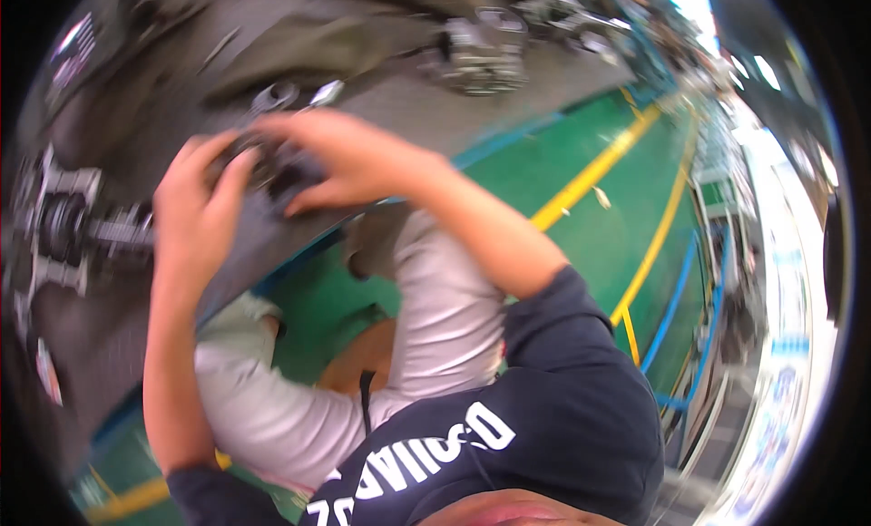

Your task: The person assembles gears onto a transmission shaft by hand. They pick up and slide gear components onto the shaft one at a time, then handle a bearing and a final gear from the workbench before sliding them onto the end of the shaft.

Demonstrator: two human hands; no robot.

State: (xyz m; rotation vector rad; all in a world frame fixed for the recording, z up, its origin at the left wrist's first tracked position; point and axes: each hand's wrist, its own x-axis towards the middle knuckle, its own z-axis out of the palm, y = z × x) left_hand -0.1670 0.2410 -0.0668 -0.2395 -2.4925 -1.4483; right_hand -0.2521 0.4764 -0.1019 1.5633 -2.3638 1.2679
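Our fingers (238,168) curl in from both sides onto a small dark metal part (272,168) lying on the grey counter (399,100): the left hand (195,209) wraps it from the left, the right hand (349,163) covers it from above and the right. Both hands touch it, neither one nearer, and we cannot tell its long axis under the blur. A larger engine-like assembly (63,227) sits well apart to the left.
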